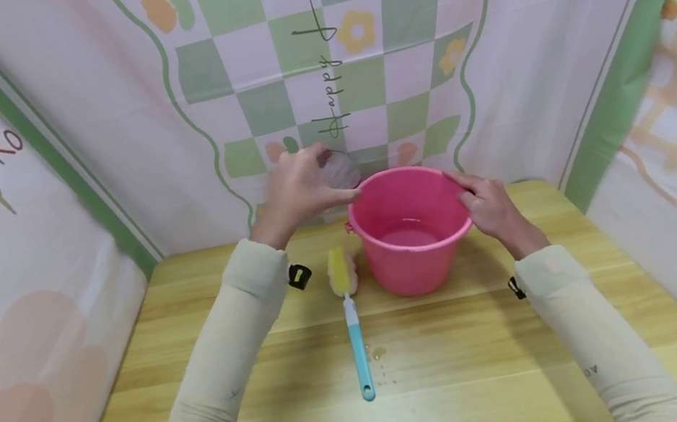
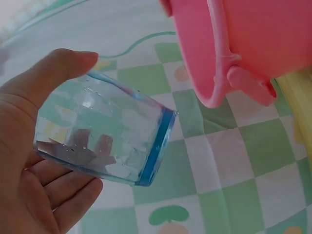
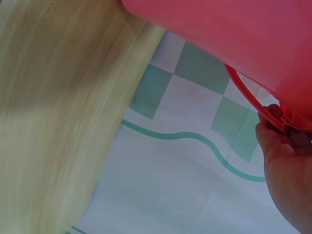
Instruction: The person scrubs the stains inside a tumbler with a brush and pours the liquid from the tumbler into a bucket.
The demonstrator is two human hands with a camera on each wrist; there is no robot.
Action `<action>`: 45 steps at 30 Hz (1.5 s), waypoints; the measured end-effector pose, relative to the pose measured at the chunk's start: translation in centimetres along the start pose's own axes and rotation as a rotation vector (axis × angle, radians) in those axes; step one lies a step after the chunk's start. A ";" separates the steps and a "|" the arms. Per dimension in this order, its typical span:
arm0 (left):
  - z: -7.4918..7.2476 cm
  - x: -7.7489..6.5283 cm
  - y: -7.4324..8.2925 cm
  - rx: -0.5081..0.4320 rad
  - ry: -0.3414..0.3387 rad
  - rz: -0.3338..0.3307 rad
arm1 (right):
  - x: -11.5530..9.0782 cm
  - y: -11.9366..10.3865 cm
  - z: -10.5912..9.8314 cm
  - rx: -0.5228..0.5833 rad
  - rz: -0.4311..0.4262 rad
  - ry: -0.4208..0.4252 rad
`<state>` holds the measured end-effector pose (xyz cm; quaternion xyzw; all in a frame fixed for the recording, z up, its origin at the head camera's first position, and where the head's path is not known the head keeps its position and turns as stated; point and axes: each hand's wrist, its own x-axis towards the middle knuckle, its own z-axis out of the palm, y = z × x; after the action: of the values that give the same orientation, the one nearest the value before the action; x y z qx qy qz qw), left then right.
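My left hand (image 1: 297,189) holds a clear cup (image 2: 105,131) with a blue band at one end, thumb on one side and fingers on the other. The cup is tipped on its side, and droplets cling to it. In the head view this cup (image 1: 340,170) hangs just behind the left edge of a pink bucket (image 1: 409,270). My right hand (image 1: 492,210) grips the bucket's right rim, and in the right wrist view its fingers (image 3: 273,139) are around the red-looking handle (image 3: 246,95) where it joins. Shallow clear liquid seems to lie in the bucket.
A brush (image 1: 356,339) with a blue handle and a yellow and white sponge head lies left of the bucket on the wooden table (image 1: 469,381). A small wet patch (image 1: 379,353) is beside its handle. Printed curtains (image 1: 250,56) hang behind and at both sides.
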<state>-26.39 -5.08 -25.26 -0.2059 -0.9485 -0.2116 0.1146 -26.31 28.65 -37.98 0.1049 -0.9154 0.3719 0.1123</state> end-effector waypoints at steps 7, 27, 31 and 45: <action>0.0 -2.5 -3.1 -0.207 0.074 -0.047 | 0.1 0.1 0.1 0.009 -0.015 0.016; 6.5 -10.6 -10.3 -0.446 0.095 -0.202 | -0.2 0.1 0.1 0.026 0.014 0.003; 8.2 -11.6 -10.8 -0.441 0.096 -0.236 | -0.1 0.2 0.1 0.034 0.017 0.011; 13.4 -13.8 -11.9 -0.466 0.036 -0.323 | -0.2 0.1 0.3 0.035 0.030 0.014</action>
<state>-21.10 -13.62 -45.55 -0.0691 -0.8927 -0.4430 0.0458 -26.21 28.52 -38.24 0.0906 -0.9094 0.3903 0.1115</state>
